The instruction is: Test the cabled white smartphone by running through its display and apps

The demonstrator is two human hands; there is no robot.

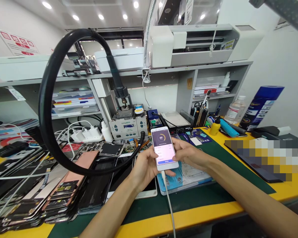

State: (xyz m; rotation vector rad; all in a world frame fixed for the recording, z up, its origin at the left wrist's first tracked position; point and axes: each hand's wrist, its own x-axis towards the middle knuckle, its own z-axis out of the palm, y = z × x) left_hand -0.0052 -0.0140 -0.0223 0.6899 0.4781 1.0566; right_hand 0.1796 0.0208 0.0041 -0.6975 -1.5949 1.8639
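Observation:
A white smartphone point(164, 148) is held upright above the bench, tilted toward me, with its screen lit. The screen has a dark upper part with a ring-shaped gauge and a white list below. My left hand point(147, 162) grips its left edge, thumb at the lower left of the screen. From the right, my right hand point(186, 152) closes around the other edge, its thumb at the lower right of the screen. A white charging cable point(168, 198) runs from the phone's bottom end down past the bench edge. Fingers behind the phone are mostly hidden.
Stacked phone parts point(72, 185) crowd the left. A thick black hose point(46, 99) loops up from the soldering station point(129, 127). Beneath the hands lies a plastic case point(191, 175) on the green mat point(228, 172). Bottles and a blue spray can point(260, 107) stand at right.

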